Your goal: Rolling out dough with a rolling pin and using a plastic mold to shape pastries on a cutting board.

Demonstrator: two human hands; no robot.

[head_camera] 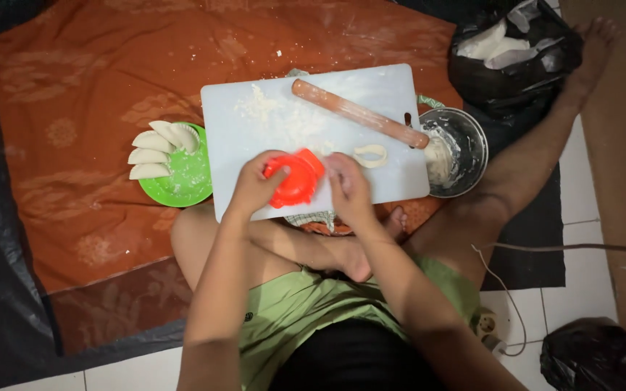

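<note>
A red plastic dumpling press (297,179) sits closed over the near edge of a white cutting board (255,137). My left hand (253,187) grips its left side. My right hand (348,187) presses against its right side. A ring-shaped strip of trimmed dough (370,155) lies on the board just beyond my right hand. A wooden rolling pin (359,114) rests diagonally across the far right of the board, amid scattered flour (259,106).
A green plate (186,181) at the left holds several folded dumplings (155,149). A metal bowl (465,148) with dough stands right of the board. A black bag (512,54) with white contents lies far right, another black bag (595,355) near right. An orange cloth (96,94) covers the floor.
</note>
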